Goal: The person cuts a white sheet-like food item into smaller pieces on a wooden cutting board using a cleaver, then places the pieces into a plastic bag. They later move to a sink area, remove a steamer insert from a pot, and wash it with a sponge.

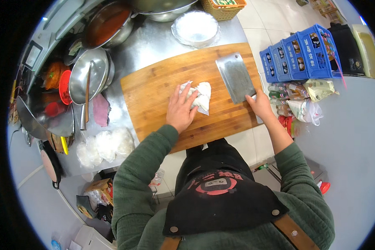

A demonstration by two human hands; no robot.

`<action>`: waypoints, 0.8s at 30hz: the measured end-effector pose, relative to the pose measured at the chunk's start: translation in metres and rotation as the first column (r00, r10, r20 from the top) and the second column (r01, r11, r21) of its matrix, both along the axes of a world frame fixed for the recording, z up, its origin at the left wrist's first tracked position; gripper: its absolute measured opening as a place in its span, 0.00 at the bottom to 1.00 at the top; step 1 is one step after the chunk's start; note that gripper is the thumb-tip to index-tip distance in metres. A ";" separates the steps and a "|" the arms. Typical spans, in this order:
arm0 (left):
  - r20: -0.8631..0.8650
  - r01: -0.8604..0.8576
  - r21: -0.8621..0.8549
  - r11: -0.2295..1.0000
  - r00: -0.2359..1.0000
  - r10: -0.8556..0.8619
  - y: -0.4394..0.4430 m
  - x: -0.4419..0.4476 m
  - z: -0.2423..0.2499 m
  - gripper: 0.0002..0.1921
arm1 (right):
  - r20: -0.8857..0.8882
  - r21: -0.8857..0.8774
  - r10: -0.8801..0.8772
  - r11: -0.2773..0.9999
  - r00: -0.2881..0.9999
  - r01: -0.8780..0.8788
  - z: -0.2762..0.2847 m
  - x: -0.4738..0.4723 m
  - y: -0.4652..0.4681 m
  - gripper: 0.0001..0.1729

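A wooden cutting board (pixel 162 75) lies on a stainless steel table (pixel 143 40). My left hand (pixel 180 107) rests, fingers spread, on a crumpled white cloth or wrapped bundle (pixel 203 93) near the board's middle; what lies under the palm is hidden. At the board's right side my right hand (pixel 260 104) is closed around the handle of a cleaver (pixel 236 76). The cleaver's broad blade lies over the board, its far end pointing away from me. A gap of bare wood separates blade and bundle.
Steel bowls (pixel 89 75) with a wooden stick across them, a pink cloth (pixel 100 110) and filled clear plastic bags (pixel 106 145) stand left. Beyond the board are a plastic-wrapped white stack (pixel 196 28) and a pot of red liquid (pixel 111 28). Blue bottle crates (pixel 300 57) stand right.
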State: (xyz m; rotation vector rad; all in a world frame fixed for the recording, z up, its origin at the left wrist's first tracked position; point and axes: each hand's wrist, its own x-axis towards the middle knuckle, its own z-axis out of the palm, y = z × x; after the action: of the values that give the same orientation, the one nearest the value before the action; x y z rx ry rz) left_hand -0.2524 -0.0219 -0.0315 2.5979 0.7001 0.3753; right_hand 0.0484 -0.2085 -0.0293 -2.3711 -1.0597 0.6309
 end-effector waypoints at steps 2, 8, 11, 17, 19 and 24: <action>-0.085 0.055 0.050 0.997 0.995 -0.050 0.007 0.004 -0.005 0.25 | 0.157 -0.041 0.035 0.999 0.987 -0.029 0.009 -0.006 0.001 0.23; -0.236 0.067 0.233 0.970 0.972 -0.010 0.049 0.005 -0.022 0.25 | 0.292 0.243 0.168 0.939 0.942 -0.243 0.022 -0.062 0.043 0.32; -0.150 0.029 0.089 0.996 0.989 -0.015 0.047 -0.005 -0.018 0.28 | 0.123 0.150 0.341 0.922 0.932 -0.357 0.001 -0.127 0.081 0.35; -0.111 0.042 -0.046 0.998 0.993 -0.047 -0.004 -0.064 0.006 0.32 | 0.161 0.280 0.561 0.763 0.812 -0.582 -0.024 -0.188 0.124 0.31; -0.163 0.051 0.002 0.999 0.985 -0.050 -0.007 -0.071 0.007 0.32 | 0.152 0.232 0.604 0.748 0.783 -0.622 -0.019 -0.183 0.117 0.30; -0.095 0.014 0.028 1.000 0.995 -0.011 0.035 -0.019 -0.013 0.31 | 0.248 0.175 0.507 0.815 0.825 -0.553 -0.017 -0.143 0.129 0.33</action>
State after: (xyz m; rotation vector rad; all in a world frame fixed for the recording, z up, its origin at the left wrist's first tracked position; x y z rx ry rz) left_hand -0.2715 0.0135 -0.0445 2.6608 0.7150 0.2614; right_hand -0.0942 -0.0790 -0.0467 -1.9433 -1.8128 0.4250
